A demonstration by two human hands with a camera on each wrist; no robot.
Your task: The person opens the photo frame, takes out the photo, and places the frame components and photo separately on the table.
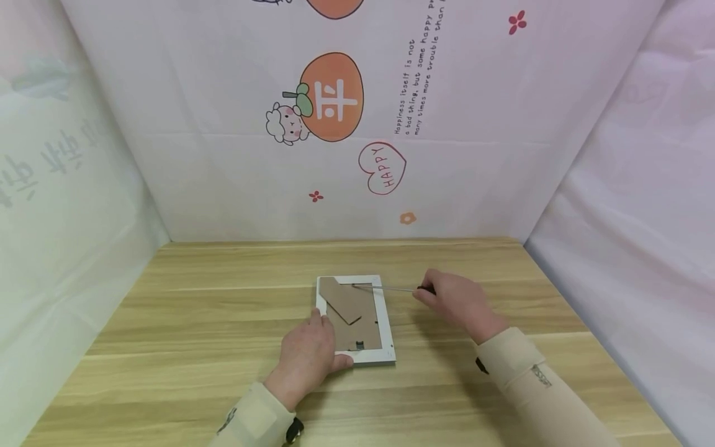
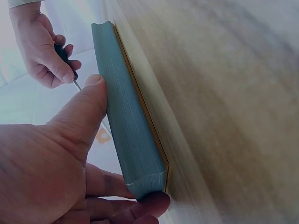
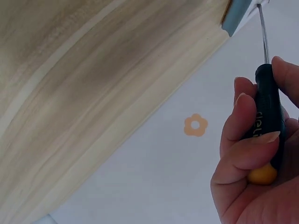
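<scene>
A white picture frame (image 1: pixel 384 316) lies face down on the wooden table, its brown backboard (image 1: pixel 365 304) facing up. An easel stand flap (image 1: pixel 337 298) slants across the board, and a small dark metal hanger (image 1: pixel 360 344) sits near the close edge. My left hand (image 1: pixel 307 344) grips the near left corner, thumb along the near side and fingers round the left side. In the left wrist view the frame's side (image 2: pixel 126 112) looks bluish. My right hand (image 1: pixel 458 301) holds a screwdriver (image 3: pixel 268 107) with a dark handle and yellow end; its tip reaches the backboard's far edge.
The wooden table (image 1: pixel 223 292) extends around the frame. Behind it hangs a white printed cloth (image 1: pixel 240 186), and more pale cloth (image 1: pixel 631 205) encloses the left and right sides.
</scene>
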